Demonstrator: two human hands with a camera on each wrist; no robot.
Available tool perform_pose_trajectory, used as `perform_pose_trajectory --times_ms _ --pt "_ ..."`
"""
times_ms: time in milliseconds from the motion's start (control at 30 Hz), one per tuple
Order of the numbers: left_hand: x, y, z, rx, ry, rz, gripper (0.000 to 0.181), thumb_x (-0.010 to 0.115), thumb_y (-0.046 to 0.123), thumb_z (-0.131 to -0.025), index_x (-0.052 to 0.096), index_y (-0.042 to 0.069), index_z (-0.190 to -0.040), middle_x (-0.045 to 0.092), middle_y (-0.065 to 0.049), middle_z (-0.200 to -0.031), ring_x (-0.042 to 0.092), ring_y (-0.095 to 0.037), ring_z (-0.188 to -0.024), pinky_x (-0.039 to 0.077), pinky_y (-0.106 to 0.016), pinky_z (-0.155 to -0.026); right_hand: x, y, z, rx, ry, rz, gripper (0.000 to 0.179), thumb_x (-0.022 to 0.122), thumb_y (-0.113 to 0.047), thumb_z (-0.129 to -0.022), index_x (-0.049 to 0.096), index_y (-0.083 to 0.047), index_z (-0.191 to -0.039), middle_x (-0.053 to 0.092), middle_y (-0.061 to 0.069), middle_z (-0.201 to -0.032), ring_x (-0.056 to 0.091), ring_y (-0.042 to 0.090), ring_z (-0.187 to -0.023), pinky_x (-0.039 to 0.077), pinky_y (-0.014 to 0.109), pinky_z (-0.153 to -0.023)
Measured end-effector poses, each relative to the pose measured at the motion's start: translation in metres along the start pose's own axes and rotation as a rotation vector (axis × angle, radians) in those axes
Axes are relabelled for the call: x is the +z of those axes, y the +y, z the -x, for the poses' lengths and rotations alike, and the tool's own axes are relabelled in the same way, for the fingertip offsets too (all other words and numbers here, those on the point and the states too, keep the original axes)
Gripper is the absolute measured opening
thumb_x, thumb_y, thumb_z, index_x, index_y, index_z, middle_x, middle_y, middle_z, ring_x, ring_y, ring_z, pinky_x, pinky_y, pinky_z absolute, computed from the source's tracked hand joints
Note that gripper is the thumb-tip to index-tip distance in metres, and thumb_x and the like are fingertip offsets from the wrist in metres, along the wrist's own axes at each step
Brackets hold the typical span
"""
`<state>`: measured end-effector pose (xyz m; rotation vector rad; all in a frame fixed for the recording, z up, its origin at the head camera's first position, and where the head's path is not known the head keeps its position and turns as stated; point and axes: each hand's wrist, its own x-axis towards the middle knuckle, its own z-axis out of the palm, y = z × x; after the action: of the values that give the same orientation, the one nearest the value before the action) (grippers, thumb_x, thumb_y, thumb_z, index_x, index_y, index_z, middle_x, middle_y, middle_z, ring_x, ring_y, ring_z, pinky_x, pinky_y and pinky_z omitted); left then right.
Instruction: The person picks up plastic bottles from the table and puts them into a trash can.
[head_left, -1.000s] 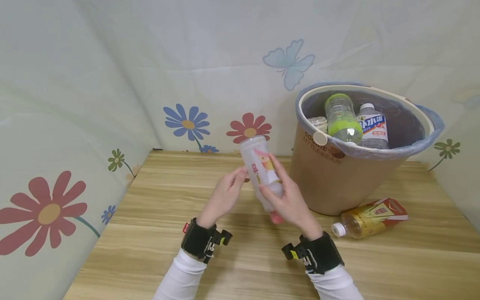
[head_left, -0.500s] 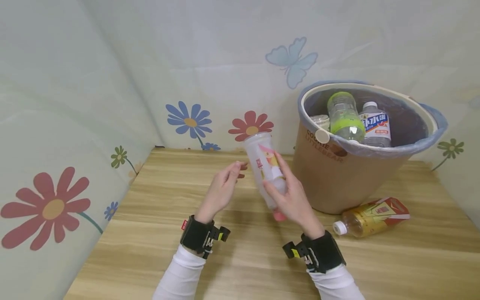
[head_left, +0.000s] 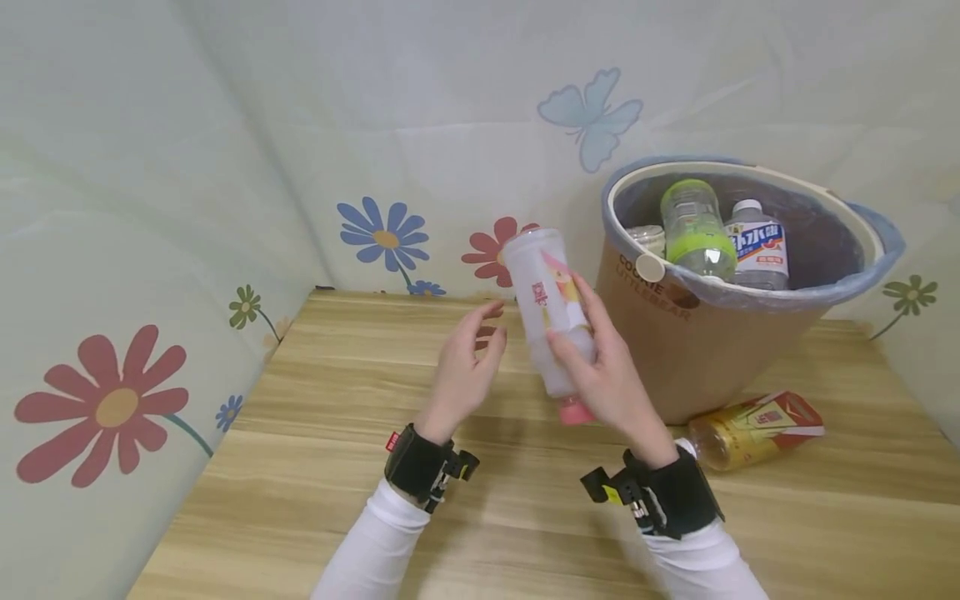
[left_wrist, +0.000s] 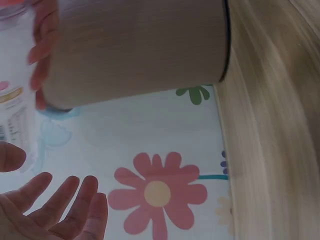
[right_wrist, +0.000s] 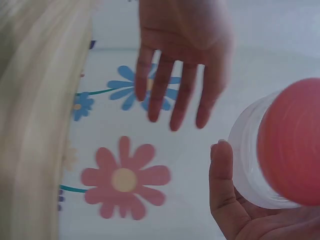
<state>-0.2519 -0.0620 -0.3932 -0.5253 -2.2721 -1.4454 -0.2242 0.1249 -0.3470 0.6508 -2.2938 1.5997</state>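
My right hand (head_left: 611, 375) grips a translucent plastic bottle (head_left: 542, 308) with a peach-picture label, its pink cap (head_left: 576, 412) pointing down toward me. In the right wrist view that cap (right_wrist: 295, 142) fills the right side, with the thumb along the bottle. To the left of the bottle, my left hand (head_left: 465, 371) hovers apart from it, fingers relaxed and holding nothing. The left wrist view shows the left fingers (left_wrist: 75, 207) spread loosely below the bottle (left_wrist: 15, 100).
A brown bin (head_left: 675, 358) with a blue liner stands at the right, several bottles inside, one green-banded (head_left: 697, 233). A yellow-and-red labelled bottle (head_left: 757, 433) lies on the wooden table (head_left: 300, 467) before it. A flowered cloth (head_left: 420, 100) hangs behind.
The bottle has moved up and slightly right in my right hand. My left hand, close to the bottle before, drew left away from it, then came up and right with its fingers opening.
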Motion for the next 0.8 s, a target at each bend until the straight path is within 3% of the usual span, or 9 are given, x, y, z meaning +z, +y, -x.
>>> perform_pose_trajectory --times_ms 167,333,467,633,733,800 --pt "0.012 0.017 -0.014 0.081 -0.009 -0.052 0.042 0.048 0.019 -0.096 0.046 0.008 -0.137 0.052 -0.008 -0.131 0.058 -0.020 -0.106 0.051 -0.036 -0.088 -0.026 -0.033 -0.012 -0.029 0.003 -0.086 0.058 0.047 -0.015 -0.098 0.023 -0.023 -0.151 0.051 0.012 -0.121 0.055 0.022 -0.089 0.051 0.028 -0.065" --pt "0.027 0.043 -0.026 0.210 -0.037 -0.140 0.048 0.049 0.019 -0.095 0.040 0.008 -0.141 0.048 -0.008 -0.135 0.054 -0.022 -0.108 0.050 -0.037 -0.088 -0.055 -0.064 -0.020 -0.052 0.018 -0.176 0.053 0.042 -0.017 -0.100 0.025 -0.022 -0.150 0.050 0.011 -0.118 0.058 0.016 -0.085 0.052 0.020 -0.063" --pt "0.040 0.068 -0.034 0.324 -0.060 -0.211 0.053 0.052 0.018 -0.093 0.036 0.008 -0.144 0.043 -0.010 -0.140 0.048 -0.020 -0.120 0.043 -0.033 -0.099 -0.077 -0.075 -0.027 -0.079 0.089 -0.238 0.052 0.045 -0.016 -0.099 0.030 -0.020 -0.148 0.051 0.013 -0.114 0.058 0.015 -0.081 0.052 0.018 -0.059" --pt "0.058 0.089 -0.042 0.425 -0.141 -0.270 0.059 0.051 0.020 -0.093 0.029 0.013 -0.148 0.030 -0.007 -0.151 0.032 -0.015 -0.135 0.026 -0.026 -0.112 -0.109 -0.077 -0.039 -0.103 0.205 -0.260 0.052 0.049 -0.015 -0.097 0.032 -0.018 -0.146 0.051 0.014 -0.113 0.056 0.017 -0.084 0.050 0.017 -0.060" --pt "0.064 0.095 -0.041 0.442 -0.196 -0.297 0.059 0.050 0.023 -0.094 0.029 0.014 -0.148 0.023 -0.005 -0.154 0.027 -0.014 -0.137 0.022 -0.025 -0.113 -0.127 -0.075 -0.046 -0.052 0.288 -0.111 0.054 0.047 -0.016 -0.097 0.028 -0.022 -0.147 0.051 0.009 -0.115 0.055 0.015 -0.087 0.049 0.015 -0.063" --pt "0.067 0.097 -0.040 0.441 -0.212 -0.310 0.060 0.051 0.023 -0.094 0.029 0.015 -0.148 0.020 -0.004 -0.155 0.028 -0.015 -0.137 0.024 -0.025 -0.112 -0.139 -0.073 -0.050 0.015 0.339 0.046 0.056 0.045 -0.019 -0.097 0.023 -0.026 -0.148 0.049 0.005 -0.118 0.053 0.012 -0.089 0.048 0.014 -0.064"
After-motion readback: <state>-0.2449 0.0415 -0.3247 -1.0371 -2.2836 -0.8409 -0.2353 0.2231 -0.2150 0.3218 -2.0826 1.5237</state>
